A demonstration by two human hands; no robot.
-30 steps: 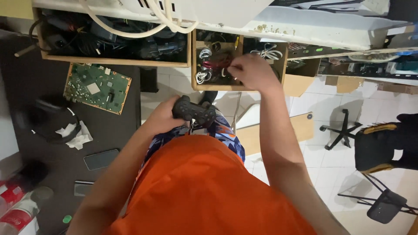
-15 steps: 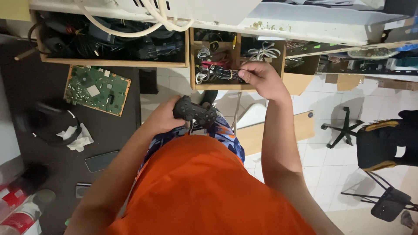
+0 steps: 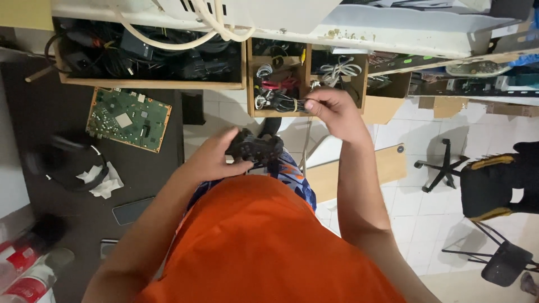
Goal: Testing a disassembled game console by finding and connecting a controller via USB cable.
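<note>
The left hand [image 3: 216, 160] is closed around a black game controller [image 3: 255, 148], held a little above the centre of the frame, over the person's lap. The right hand [image 3: 336, 115] is raised to the upper middle, and its fingers are pinched on a bundled black cable [image 3: 281, 102] at the front edge of a small wooden box [image 3: 251, 84]. The two hands are apart, the right one higher than the left.

As far as one can judge, the work is at its beginning: the controller is in the hand, the cable is gripped but most of it lies over the box, and nothing is connected to the controller yet.

The small box holds several coiled cables, grey, red and black. Just to its right, a second compartment [image 3: 364, 84] contains a bundle of white cable [image 3: 339, 68]. At the upper left, a long wooden tray [image 3: 151, 84] is full of dark cables and black adapters; I cannot tell them one from another.

On the dark table [image 3: 56, 224] at the left lie a green circuit board [image 3: 128, 119], a crumpled tissue [image 3: 101, 180] and a phone [image 3: 133, 210].
</note>
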